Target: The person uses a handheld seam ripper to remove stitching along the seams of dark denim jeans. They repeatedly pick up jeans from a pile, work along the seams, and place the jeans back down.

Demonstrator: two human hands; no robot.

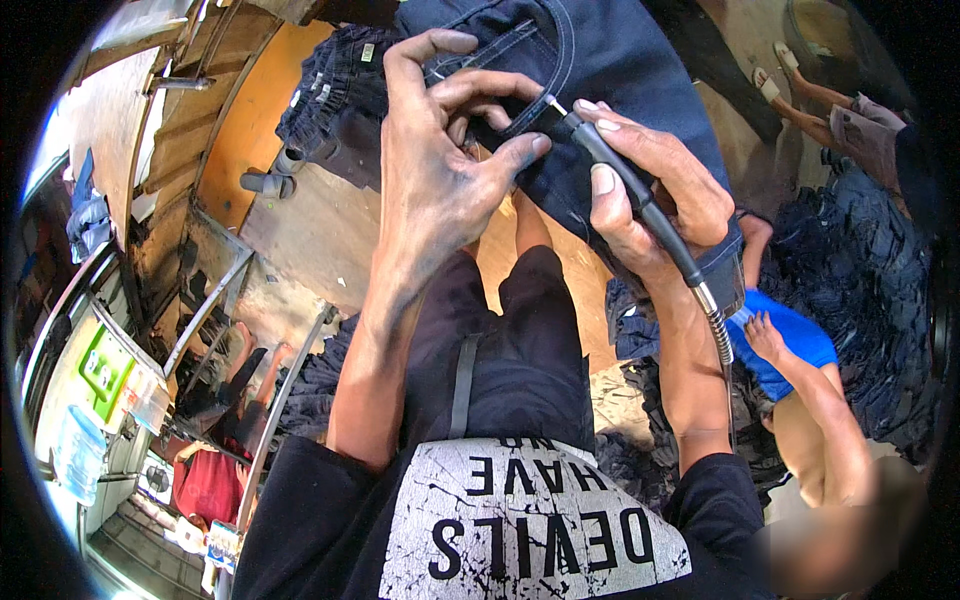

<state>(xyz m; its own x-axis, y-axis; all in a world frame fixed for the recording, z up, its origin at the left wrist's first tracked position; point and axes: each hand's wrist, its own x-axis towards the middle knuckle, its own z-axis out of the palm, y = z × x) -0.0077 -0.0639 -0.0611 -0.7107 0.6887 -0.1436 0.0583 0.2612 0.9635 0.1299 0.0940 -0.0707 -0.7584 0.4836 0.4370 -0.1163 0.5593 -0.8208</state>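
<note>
A dark blue denim garment (640, 80) with pale stitching is spread out in front of me. My left hand (440, 150) holds its curved stitched edge between thumb and fingers. My right hand (660, 190) is closed around a black pen-like rotary tool handpiece (640, 193), whose metal spring-wrapped cable runs down along my right forearm. The handpiece's thin metal tip points at the stitched edge, right beside my left fingertips. Whether the tip touches the cloth is hard to tell.
Piles of dark denim (850, 250) lie at the right, where a person in blue shorts (790, 345) sits close by. Dark garments (335, 80) and slippers (268, 184) are at the far left. A metal rail (285, 410), a water bottle (80, 450) and another person in red (208, 485) are left.
</note>
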